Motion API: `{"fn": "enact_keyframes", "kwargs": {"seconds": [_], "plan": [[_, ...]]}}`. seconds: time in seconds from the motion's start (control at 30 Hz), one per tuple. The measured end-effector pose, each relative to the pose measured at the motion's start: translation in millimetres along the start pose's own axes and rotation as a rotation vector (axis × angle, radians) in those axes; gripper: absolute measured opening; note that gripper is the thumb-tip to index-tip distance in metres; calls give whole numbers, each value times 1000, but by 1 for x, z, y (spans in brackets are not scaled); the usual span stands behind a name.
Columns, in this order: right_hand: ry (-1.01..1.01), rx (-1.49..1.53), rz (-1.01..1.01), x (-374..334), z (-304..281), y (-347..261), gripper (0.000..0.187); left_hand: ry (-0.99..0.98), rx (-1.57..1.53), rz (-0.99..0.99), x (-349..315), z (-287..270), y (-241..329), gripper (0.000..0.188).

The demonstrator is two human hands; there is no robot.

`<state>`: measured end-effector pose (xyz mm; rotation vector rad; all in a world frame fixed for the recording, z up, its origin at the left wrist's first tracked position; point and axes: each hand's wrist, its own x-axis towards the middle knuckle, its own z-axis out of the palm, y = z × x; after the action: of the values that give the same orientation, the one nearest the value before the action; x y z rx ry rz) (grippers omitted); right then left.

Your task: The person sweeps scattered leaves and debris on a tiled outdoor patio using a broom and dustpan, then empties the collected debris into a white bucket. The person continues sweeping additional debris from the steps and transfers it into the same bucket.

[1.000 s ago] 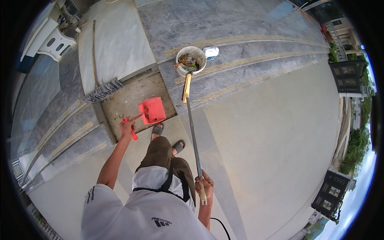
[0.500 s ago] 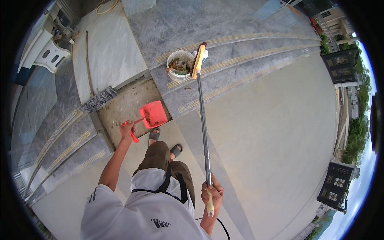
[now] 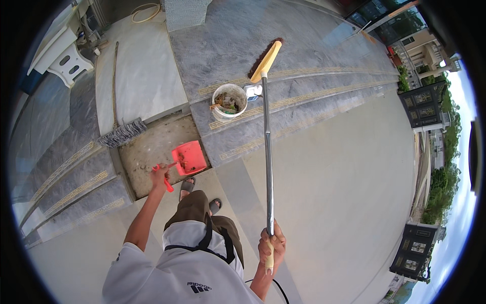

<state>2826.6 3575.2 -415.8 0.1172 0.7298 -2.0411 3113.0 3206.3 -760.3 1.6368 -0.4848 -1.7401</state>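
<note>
My left hand [image 3: 160, 176] is closed round the handle of a red dustpan [image 3: 189, 157], which has some brown debris in its pan and is over the rough bare patch of ground by my feet. My right hand [image 3: 272, 244] grips the lower end of a long broom [image 3: 268, 147] with a grey metal pole and a cream end cap. Its yellow head [image 3: 266, 62] with dark bristles points away from me, beyond a white bucket [image 3: 229, 102] of leaves and rubbish. Next to the bucket is a small white and blue container [image 3: 252, 92].
A grey mop [image 3: 122, 133] with a long wooden handle lies on the pale stone slab to the left. Low grey steps [image 3: 309, 93] with patterned yellow bands curve on both sides. A white plastic stool-like piece [image 3: 70, 66] stands far left. Dark gates [image 3: 414, 252] are at the right.
The broom head has swung farther away and to the right, past the bucket. The dustpan stays in my left hand, and the view has shifted slightly.
</note>
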Motion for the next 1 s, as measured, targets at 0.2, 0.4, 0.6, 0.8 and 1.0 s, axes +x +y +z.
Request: {"fn": "enact_keyframes", "kwargs": {"seconds": [0.2, 0.4, 0.6, 0.8, 1.0], "plan": [[0, 22, 64, 29, 2, 33, 60, 39, -30, 5, -27, 6, 29, 41], [50, 83, 124, 55, 6, 60, 59, 5, -21, -1, -61, 3, 84, 40], [51, 156, 136, 95, 11, 80, 57, -43, -52, 6, -101, -8, 170, 26], [29, 122, 106, 131, 0, 92, 63, -111, -52, 73, -158, 13, 252, 25], [179, -222, 55, 130, -13, 93, 47, -175, 79, 183, -216, 64, 282, 25]]}}
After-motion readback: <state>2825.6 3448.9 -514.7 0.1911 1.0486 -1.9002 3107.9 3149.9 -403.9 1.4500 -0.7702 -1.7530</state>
